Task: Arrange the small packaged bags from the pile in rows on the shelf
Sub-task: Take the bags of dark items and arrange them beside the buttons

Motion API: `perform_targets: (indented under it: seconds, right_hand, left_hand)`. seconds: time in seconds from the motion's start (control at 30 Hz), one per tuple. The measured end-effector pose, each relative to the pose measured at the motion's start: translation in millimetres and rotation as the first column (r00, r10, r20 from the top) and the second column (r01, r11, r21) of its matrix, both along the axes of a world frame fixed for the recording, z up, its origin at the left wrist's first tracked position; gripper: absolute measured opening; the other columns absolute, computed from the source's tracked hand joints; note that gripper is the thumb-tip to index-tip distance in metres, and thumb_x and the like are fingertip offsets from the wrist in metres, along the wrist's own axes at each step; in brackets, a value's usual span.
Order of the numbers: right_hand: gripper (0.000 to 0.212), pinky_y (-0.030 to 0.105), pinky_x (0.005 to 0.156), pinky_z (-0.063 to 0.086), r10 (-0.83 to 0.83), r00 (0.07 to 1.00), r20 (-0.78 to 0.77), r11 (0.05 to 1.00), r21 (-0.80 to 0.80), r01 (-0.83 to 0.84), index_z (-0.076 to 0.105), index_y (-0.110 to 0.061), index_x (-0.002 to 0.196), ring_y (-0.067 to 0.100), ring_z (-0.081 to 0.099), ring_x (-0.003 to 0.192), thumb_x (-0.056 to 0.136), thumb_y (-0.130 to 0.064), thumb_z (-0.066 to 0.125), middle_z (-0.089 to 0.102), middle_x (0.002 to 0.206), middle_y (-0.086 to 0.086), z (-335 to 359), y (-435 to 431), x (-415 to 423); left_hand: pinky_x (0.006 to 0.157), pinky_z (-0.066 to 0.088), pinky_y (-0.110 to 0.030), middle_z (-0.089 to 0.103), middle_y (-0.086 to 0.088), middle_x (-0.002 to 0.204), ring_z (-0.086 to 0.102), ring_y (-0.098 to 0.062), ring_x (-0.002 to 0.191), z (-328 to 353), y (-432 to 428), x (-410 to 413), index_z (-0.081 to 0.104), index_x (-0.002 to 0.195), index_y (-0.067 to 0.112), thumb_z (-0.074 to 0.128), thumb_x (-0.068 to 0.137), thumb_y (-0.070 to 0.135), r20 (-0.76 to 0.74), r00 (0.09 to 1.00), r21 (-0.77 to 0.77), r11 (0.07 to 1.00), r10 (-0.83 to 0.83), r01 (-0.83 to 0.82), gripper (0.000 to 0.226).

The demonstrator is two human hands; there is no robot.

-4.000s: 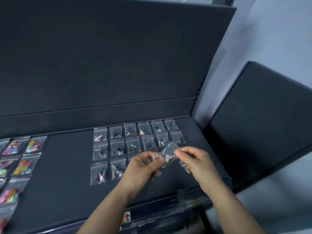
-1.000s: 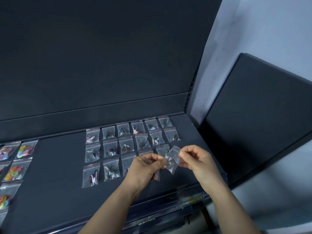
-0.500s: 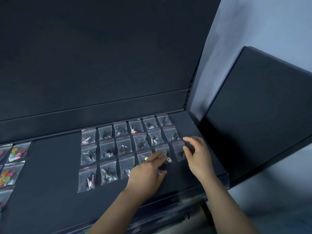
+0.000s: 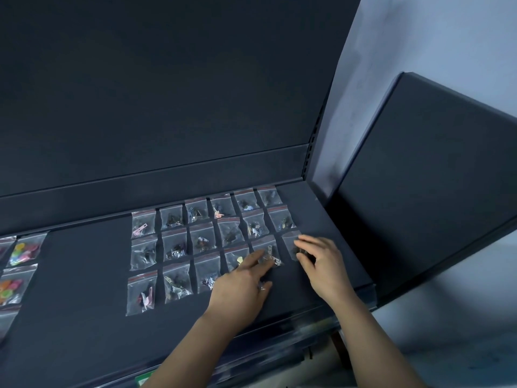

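Small clear bags with red zip strips lie in three rows on the dark shelf (image 4: pixel 84 281); one in the back row (image 4: pixel 195 214) holds small metal parts. My left hand (image 4: pixel 240 281) lies flat, and its straight fingers press on a front-row bag (image 4: pixel 268 247) that holds silver pieces. A small glint shows under its thumb; what it is cannot be told. My right hand (image 4: pixel 321 267) is just to the right. Its bent fingertips rest on the last front-row bag (image 4: pixel 289 242), which they partly hide.
Bags of bright coloured pieces (image 4: pixel 25 250) lie at the shelf's far left. A bare stretch of shelf separates them from the rows. A tall dark back panel (image 4: pixel 167 107) rises behind, and a second dark shelf (image 4: pixel 419 197) juts out on the right. The shelf's front lip (image 4: pixel 279 329) runs below my wrists.
A second ago both hands held a clear bag up in the air above the shelf. They have since come down, and the bag lies at the right end of the front row under my fingers.
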State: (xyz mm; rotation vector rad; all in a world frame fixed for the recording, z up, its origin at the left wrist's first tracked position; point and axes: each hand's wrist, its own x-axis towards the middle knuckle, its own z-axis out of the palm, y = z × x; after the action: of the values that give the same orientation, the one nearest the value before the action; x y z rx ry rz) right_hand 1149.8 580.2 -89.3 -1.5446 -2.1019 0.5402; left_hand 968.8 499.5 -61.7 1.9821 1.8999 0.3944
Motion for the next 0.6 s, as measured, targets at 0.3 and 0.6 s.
perform_targets:
  seconds: [0.3,0.6]
  right_hand:
    - [0.028,0.040,0.105,0.038,0.019,1.000,-0.022,0.999,0.046,-0.018,0.067,-0.016,0.119,0.022,0.047,0.124,0.092,-0.015,0.061,0.060,0.131,-0.004,-1.4,0.7,-0.3]
    - [0.026,0.018,0.097,0.038,0.033,0.988,-0.148,0.998,0.057,-0.025,0.068,-0.019,0.117,0.012,0.050,0.118,0.093,-0.018,0.059,0.063,0.120,-0.010,28.9,-19.0,-10.8]
  left_hand:
    - [0.091,0.044,-0.020,0.028,0.024,0.151,0.054,0.000,0.116,6.5,-6.7,-4.9,0.044,0.137,0.041,0.050,0.095,0.040,0.146,0.985,0.030,0.995,0.094,-0.100,0.042]
    - [0.067,0.052,-0.027,0.066,-0.016,0.089,0.059,-0.024,0.079,30.5,-26.8,-23.6,0.061,0.105,0.001,0.053,0.094,0.008,0.887,0.063,-0.422,0.858,0.458,-0.293,0.015]
